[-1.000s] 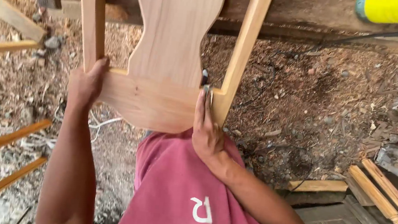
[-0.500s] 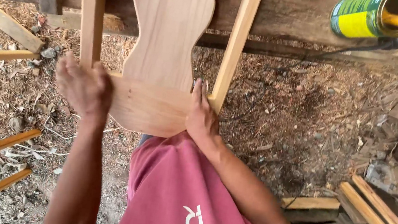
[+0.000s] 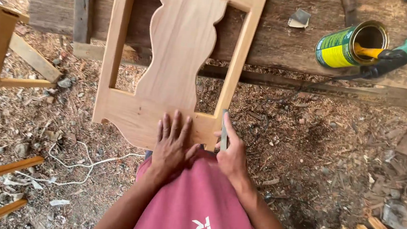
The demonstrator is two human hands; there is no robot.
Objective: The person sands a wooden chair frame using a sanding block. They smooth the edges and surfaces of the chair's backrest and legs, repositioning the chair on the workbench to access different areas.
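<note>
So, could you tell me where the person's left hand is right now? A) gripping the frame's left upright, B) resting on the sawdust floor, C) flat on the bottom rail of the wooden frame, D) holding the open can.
C: the left hand lies palm down, fingers spread, on the bottom rail of the frame, while the right hand sits at the rail's right corner and the can stands untouched on the bench.

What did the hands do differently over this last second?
The left hand let go of the pale wooden chair-back frame's left post and now lies flat on its bottom rail. The right hand slid to the frame's lower right corner, pinching a thin grey strip. The frame still rests against the red shirt.
</note>
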